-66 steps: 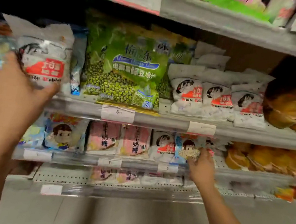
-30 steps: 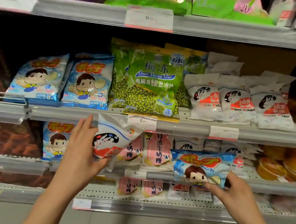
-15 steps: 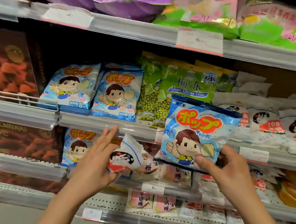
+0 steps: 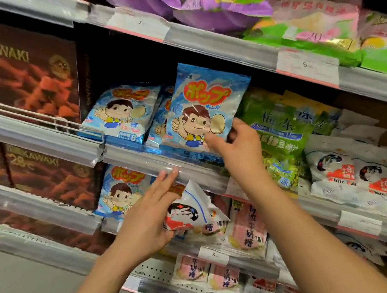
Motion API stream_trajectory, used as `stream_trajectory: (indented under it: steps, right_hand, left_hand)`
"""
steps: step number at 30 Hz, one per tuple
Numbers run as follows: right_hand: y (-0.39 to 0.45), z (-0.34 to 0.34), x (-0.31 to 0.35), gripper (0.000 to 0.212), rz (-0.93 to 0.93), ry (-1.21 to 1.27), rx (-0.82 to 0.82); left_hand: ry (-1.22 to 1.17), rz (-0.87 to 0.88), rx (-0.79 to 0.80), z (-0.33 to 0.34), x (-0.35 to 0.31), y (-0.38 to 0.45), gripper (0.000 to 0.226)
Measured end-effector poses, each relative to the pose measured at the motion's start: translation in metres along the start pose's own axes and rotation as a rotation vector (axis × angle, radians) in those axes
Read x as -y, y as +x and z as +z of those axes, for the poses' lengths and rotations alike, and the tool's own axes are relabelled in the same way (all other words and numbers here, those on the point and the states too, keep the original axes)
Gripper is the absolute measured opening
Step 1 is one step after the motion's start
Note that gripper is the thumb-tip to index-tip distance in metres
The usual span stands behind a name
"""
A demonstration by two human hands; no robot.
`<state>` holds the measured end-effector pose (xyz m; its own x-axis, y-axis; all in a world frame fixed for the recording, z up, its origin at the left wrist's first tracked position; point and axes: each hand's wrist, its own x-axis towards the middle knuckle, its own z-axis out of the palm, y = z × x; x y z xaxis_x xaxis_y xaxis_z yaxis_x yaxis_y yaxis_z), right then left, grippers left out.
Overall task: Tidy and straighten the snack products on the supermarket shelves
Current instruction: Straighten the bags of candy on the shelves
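My right hand (image 4: 237, 148) pinches the lower right corner of a blue cartoon-boy candy bag (image 4: 204, 104), holding it upright in front of the matching blue bags (image 4: 122, 112) on the middle shelf (image 4: 162, 164). My left hand (image 4: 149, 215) holds a crumpled white candy bag (image 4: 193, 210) with a red label, just below that shelf's front edge. Its fingers point up and left behind the bag. More white bags (image 4: 356, 177) of the same kind lie at the right of the middle shelf.
Green bean-jelly bags (image 4: 282, 136) stand right of the blue ones. Brown chocolate boxes (image 4: 25, 74) fill the left. Purple and green bags (image 4: 216, 8) sit on the top shelf. Pink milk-candy packs (image 4: 248, 226) and another blue bag (image 4: 121, 191) are on the lower shelf.
My right hand has lifted the blue bag from the lower shelf up and left to the middle shelf's blue row. My left hand kept the white bag low, brought down from the middle shelf.
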<state>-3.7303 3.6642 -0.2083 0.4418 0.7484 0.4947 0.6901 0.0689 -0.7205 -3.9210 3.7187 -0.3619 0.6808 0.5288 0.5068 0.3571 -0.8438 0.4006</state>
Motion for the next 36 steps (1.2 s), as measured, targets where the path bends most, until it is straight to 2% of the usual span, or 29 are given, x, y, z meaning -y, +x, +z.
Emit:
stream_trajectory:
  steps: [3,7,8,10,13,17,20,25,29,34,36]
  right_hand:
    - [0.006,0.016,-0.002,0.04,0.007,-0.158,0.005]
    - [0.002,0.02,-0.004,0.098,0.005,-0.298,-0.034]
    - [-0.001,0.018,-0.005,0.104,-0.042,-0.328,-0.079]
    - [-0.008,0.013,-0.006,0.096,-0.226,-0.43,-0.154]
    - [-0.007,0.01,-0.01,0.059,-0.5,-0.589,-0.129]
    - [-0.002,0.024,-0.02,0.035,-0.502,-0.631,0.071]
    - [0.0,0.033,-0.022,0.034,-0.454,-0.629,0.097]
    - [0.006,0.042,-0.016,0.035,-0.501,-0.618,0.123]
    - [0.006,0.047,-0.01,0.036,-0.468,-0.596,0.136]
    - [-0.004,0.031,-0.013,0.048,-0.527,-0.69,0.352]
    - [-0.02,0.015,-0.013,0.052,-0.581,-0.655,0.345]
  left_hand:
    - [0.006,-0.016,0.009,0.0,-0.002,0.0,0.056]
    - [-0.004,-0.01,0.001,0.001,0.0,0.0,0.06]
    - [-0.005,-0.015,-0.002,0.001,0.0,0.0,0.06]
    - [0.002,-0.024,-0.01,0.002,-0.001,0.0,0.061]
    - [0.006,-0.026,-0.015,0.003,-0.002,0.0,0.06]
    - [0.009,-0.033,-0.02,0.003,-0.003,-0.001,0.061]
    - [0.011,-0.036,-0.027,0.003,-0.004,0.0,0.06]
    - [0.038,-0.024,-0.01,0.005,0.004,0.0,0.062]
    - [0.059,-0.031,-0.033,0.004,0.0,-0.001,0.061]
    - [0.035,0.013,-0.099,0.003,-0.002,0.0,0.057]
    - [0.044,0.031,-0.11,0.004,-0.001,0.002,0.057]
